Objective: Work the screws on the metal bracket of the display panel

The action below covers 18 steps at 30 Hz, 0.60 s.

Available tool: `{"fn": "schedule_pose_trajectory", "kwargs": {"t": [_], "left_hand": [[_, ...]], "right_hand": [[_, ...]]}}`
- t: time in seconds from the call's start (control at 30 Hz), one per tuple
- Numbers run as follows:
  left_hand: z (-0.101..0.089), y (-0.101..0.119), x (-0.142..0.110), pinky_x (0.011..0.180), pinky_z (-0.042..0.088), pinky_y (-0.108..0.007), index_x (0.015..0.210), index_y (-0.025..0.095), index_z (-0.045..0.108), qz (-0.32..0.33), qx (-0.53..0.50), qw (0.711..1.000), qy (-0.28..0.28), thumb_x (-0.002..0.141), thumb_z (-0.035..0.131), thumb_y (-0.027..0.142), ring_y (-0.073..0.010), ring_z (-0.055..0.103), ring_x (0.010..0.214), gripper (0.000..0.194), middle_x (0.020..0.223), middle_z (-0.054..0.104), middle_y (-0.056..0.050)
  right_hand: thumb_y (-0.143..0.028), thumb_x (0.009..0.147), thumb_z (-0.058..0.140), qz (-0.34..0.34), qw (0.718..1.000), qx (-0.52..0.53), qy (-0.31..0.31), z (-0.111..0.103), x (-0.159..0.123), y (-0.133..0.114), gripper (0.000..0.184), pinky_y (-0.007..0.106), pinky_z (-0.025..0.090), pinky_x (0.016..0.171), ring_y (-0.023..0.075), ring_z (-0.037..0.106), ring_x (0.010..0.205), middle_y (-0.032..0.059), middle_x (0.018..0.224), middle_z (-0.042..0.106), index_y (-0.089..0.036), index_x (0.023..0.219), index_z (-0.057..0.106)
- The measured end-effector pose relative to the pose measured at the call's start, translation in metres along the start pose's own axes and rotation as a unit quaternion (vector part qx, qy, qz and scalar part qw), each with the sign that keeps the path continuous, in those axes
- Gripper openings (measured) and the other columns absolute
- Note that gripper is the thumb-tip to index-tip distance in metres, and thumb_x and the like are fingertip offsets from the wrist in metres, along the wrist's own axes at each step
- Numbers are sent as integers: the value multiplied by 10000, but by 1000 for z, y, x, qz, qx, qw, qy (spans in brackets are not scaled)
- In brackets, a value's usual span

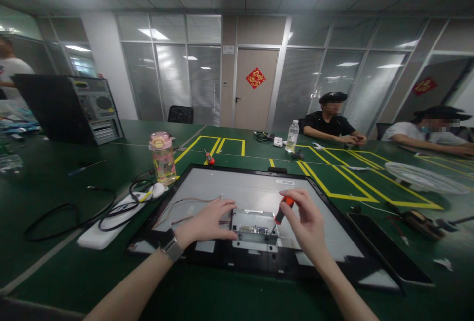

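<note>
A flat display panel (326, 222) with a black frame lies on the green table, its grey back facing up. Near its front edge sits a small metal bracket (255, 246) with a circuit board and connectors in it. My right hand (305, 220) is closed around the red and black handle of a screwdriver (283, 211), tilted, its tip down at the bracket's right side. My left hand (207, 220) lies with fingers stretched out at the bracket's left edge. Thin wires (177, 201) run over the panel to the left of that hand.
To the left are a white power strip (99, 236) with black cables and a pink water bottle (163, 155). A computer case (70, 108) stands further back. On the right lies a dark flat panel (388, 247). A clear bottle (292, 137) stands before two seated people.
</note>
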<state>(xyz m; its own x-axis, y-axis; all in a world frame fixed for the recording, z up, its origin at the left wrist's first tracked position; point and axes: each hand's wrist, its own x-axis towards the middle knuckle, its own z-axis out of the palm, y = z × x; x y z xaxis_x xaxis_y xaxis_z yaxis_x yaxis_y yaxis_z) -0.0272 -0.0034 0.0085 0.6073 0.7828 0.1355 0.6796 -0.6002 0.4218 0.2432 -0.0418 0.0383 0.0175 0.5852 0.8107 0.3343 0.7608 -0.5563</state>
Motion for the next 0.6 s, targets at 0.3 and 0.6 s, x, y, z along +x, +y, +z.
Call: {"fn": "schedule_pose_trajectory", "kwargs": {"t": [0.3,0.6], "left_hand": [[-7,10,-2,1171,210,-469,1364,223,486,-14,-1,1000,-11,721,732,569,-319,351,1377,771,1478,424,-107],[-6,8,-2,1168,218,-471,1359,230,492,-11,-2,1000,-8,723,717,596,-333,344,1379,768,1473,430,-101]], "right_hand": [[-357,921,549,148,970,194,-14,-2,2,9,218,368,513,747,215,642,840,70,900,670,-241,1022,704],[-407,823,680,164,943,287,-44,0,7,-1,154,349,538,676,204,632,780,45,850,628,-264,870,710]]}}
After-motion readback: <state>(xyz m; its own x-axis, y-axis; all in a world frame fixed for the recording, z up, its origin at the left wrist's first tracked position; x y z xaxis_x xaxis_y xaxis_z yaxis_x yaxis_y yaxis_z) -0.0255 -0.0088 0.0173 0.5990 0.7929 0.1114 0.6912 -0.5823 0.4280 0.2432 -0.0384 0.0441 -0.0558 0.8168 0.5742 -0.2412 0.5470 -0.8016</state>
